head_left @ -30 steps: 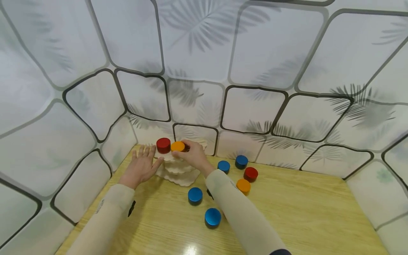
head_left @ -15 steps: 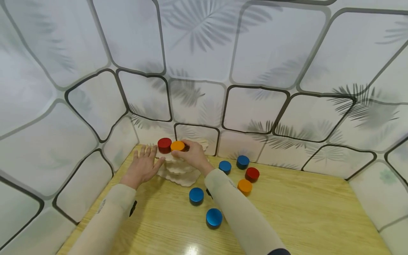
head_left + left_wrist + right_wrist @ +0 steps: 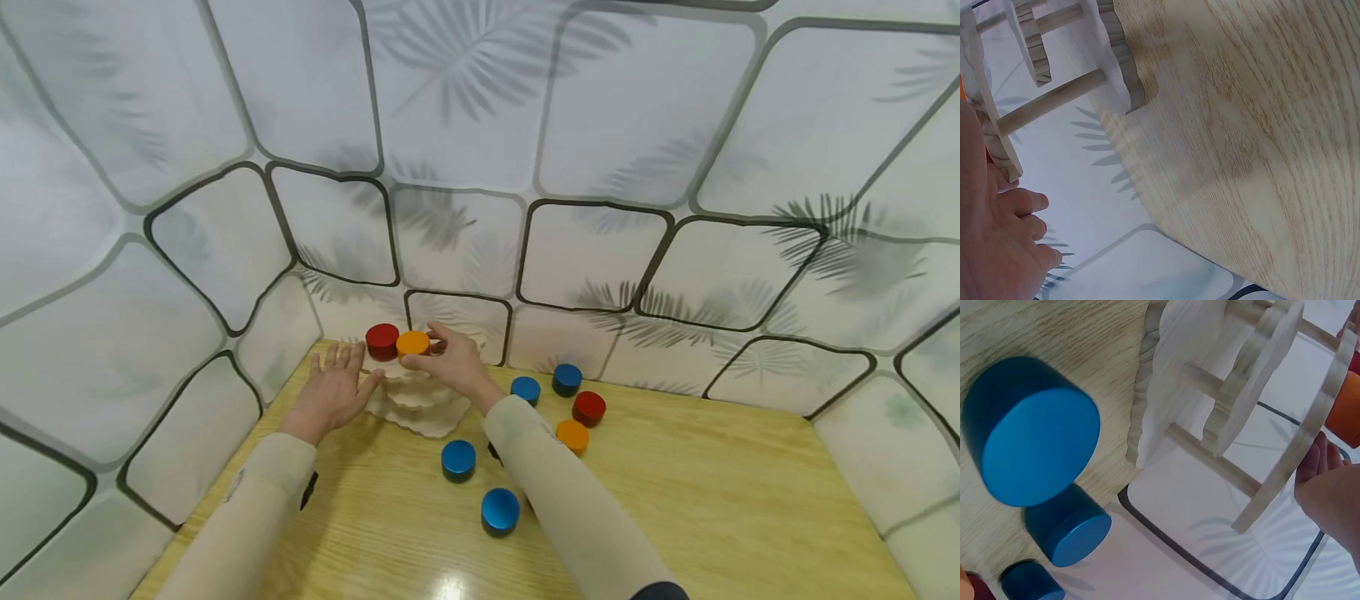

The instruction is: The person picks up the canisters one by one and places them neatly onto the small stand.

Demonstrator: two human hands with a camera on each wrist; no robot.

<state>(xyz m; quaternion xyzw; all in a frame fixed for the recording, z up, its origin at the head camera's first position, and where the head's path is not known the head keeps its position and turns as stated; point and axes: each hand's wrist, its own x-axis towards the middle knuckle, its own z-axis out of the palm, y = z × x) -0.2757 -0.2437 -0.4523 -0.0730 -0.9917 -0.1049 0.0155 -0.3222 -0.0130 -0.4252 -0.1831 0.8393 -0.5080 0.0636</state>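
Note:
A wooden tiered stand [image 3: 427, 417] with scalloped shelves joined by dowels rises at the table's back left corner. On its top shelf sit a red round tin [image 3: 382, 342] and, close beside it, an orange round tin [image 3: 413, 343]. My right hand [image 3: 453, 362] holds the orange tin from the right, thumb in front and fingers curved behind it. The index finger looks slightly lifted. My left hand [image 3: 333, 396] lies at the stand's left side with fingers spread, its fingertips near the shelf edge; in the left wrist view the hand [image 3: 1010, 231] touches that shelf's edge.
Several blue tins, among them one blue tin [image 3: 500, 511] near the front, stand on the wooden table [image 3: 712, 500]. Another red tin [image 3: 589, 408] and another orange tin [image 3: 572, 436] are beyond my right sleeve. Patterned wall panels [image 3: 592, 258] border the table's back and sides.
The orange tin has shifted slightly left, closer to the red tin. My right index finger has risen a little from it. The left hand keeps its place.

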